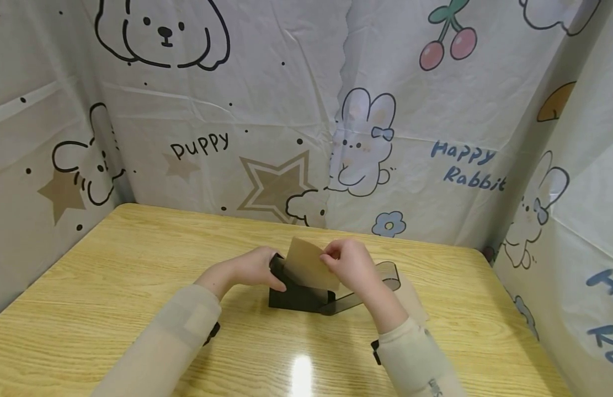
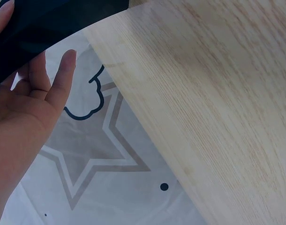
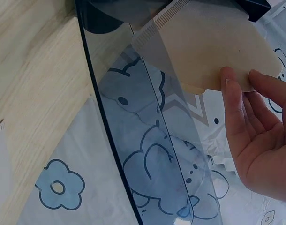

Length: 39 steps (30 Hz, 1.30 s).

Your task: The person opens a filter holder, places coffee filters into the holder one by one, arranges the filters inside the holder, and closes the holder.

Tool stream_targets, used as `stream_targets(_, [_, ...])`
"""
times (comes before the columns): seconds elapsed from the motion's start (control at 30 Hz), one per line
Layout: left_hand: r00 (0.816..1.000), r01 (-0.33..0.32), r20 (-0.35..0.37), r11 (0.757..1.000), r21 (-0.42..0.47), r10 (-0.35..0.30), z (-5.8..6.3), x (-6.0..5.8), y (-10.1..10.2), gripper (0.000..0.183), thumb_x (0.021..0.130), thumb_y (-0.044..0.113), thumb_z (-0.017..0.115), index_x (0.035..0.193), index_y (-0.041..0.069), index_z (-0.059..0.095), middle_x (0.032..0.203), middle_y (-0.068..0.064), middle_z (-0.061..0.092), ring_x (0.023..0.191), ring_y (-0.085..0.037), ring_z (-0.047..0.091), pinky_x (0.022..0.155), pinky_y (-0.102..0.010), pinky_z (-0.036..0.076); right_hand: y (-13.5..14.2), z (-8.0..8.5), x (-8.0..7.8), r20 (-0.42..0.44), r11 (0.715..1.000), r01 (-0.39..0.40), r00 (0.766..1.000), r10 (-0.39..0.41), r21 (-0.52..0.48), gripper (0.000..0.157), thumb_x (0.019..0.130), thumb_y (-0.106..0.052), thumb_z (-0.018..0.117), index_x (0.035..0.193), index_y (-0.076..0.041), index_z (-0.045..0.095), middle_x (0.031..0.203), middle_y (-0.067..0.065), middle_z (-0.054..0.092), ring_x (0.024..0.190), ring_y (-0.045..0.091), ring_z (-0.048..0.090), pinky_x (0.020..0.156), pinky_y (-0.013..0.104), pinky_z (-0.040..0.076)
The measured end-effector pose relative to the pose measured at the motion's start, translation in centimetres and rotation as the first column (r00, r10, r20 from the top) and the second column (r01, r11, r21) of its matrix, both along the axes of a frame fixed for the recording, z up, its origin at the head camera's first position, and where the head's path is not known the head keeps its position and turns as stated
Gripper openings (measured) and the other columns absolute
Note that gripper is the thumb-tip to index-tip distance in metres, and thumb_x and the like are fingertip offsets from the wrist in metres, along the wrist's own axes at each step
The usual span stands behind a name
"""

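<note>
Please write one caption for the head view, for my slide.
Left hand grips an open black box; right hand pinches tan paper at its opening.

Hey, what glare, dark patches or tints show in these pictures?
Head view: white glare on the table, low in frame; left wrist: the dark box nearly black, with little detail; right wrist: the clear cover tints the curtain bluish.

Place: a sheeted-off tabletop nook, folks, and home or staged set is too close to call!
Sheeting point(image 1: 266, 99): pale, creased, hanging behind and down both sides!
Prints: cartoon puppy point(image 1: 164, 34), rabbit point(image 1: 358, 162), cherries point(image 1: 432, 55), nursery-sweet stuff!
Lettering point(image 1: 200, 146): "Puppy", "Happy Rabbit"!
Table point(image 1: 137, 248): yellow wood grain, rounded corners, right by that sheeting!
</note>
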<state>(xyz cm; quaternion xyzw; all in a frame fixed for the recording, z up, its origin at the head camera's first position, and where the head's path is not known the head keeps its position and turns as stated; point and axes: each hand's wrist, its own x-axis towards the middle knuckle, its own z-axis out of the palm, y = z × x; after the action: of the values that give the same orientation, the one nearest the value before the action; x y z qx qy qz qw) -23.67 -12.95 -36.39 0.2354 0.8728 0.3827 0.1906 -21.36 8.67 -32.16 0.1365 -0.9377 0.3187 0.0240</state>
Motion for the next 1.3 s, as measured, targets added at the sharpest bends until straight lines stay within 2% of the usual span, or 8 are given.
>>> stream_targets(0.47, [1.0,-0.01,-0.01,1.0,-0.007,0.01,-0.1,0.0,0.0,0.023,0.074,0.012,0.078,0.084,0.007,0.058,0.076,0.002,0.052,0.067,-0.012,0.046,0.063,-0.026,0.04,-0.6,-1.5,0.1,0.02,0.999,-0.047,0.999,0.047,-0.012,0.009,0.086,-0.009,0.065,0.081,-0.003,0.07,0.069,0.005,0.066,0.055,0.009,0.055,0.054,0.022,0.046])
stream_targets(0.67, [1.0,-0.026,-0.009,0.999,-0.02,0.025,-0.1,0.0,0.0,0.024,0.074,0.013,0.078,0.085,0.007,0.057,0.075,0.002,0.051,0.067,-0.012,0.046,0.062,-0.026,0.04,-0.9,-1.8,0.2,0.015,0.998,-0.056,0.998,0.056,0.001,0.009,0.085,-0.008,0.065,0.08,-0.003,0.071,0.068,0.005,0.066,0.055,0.009,0.054,0.054,0.021,0.045])
stream_targets(0.93, [1.0,-0.022,-0.014,0.999,-0.026,0.022,-0.1,0.0,-0.1,0.028,0.075,0.013,0.077,0.078,0.008,0.051,0.07,0.002,0.043,0.064,-0.012,0.042,0.06,-0.026,0.036,-1.3,-2.3,0.1,0.03,0.998,-0.051,0.998,0.05,0.033,0.008,0.085,-0.009,0.066,0.08,-0.004,0.07,0.07,0.004,0.066,0.058,0.01,0.054,0.055,0.021,0.045])
stream_targets(1.3, [0.999,-0.039,-0.002,0.999,-0.027,0.039,-0.1,-0.1,-0.1,0.027,0.075,0.014,0.077,0.082,0.006,0.052,0.074,0.0,0.047,0.066,-0.013,0.043,0.06,-0.026,0.038,-1.6,-2.9,0.2,0.031,0.994,-0.075,0.997,0.072,0.08,0.009,0.085,-0.01,0.067,0.078,-0.005,0.071,0.071,0.003,0.067,0.062,0.01,0.054,0.058,0.023,0.046])
